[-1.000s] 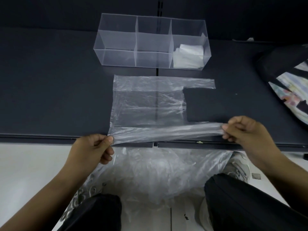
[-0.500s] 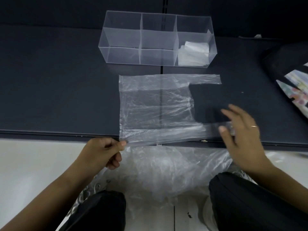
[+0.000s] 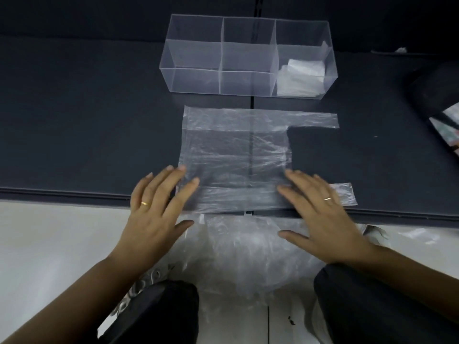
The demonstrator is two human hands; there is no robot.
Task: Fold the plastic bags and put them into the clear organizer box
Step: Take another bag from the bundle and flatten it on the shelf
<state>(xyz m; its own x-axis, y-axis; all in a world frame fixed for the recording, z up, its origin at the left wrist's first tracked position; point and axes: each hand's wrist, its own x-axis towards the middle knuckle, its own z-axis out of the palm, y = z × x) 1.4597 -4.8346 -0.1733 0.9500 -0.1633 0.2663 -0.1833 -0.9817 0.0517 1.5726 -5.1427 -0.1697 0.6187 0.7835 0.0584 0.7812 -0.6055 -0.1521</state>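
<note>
A clear plastic bag lies flat on the dark table, handles pointing right. My left hand rests with straight fingers on the bag's near left corner. My right hand presses flat on the near handle strip. Both palms face down and grip nothing. Behind the bag stands the clear organizer box with three compartments. A folded bag sits in its right compartment; the other two hold nothing.
A heap of loose plastic bags lies in my lap between my knees, below the table's front edge. A dark bag with a patterned item sits at the right edge of the table.
Both hands let go of the bag's near edge, which they had pinched and stretched, and now lie flat on it. The bag sits flatter and slightly farther onto the table.
</note>
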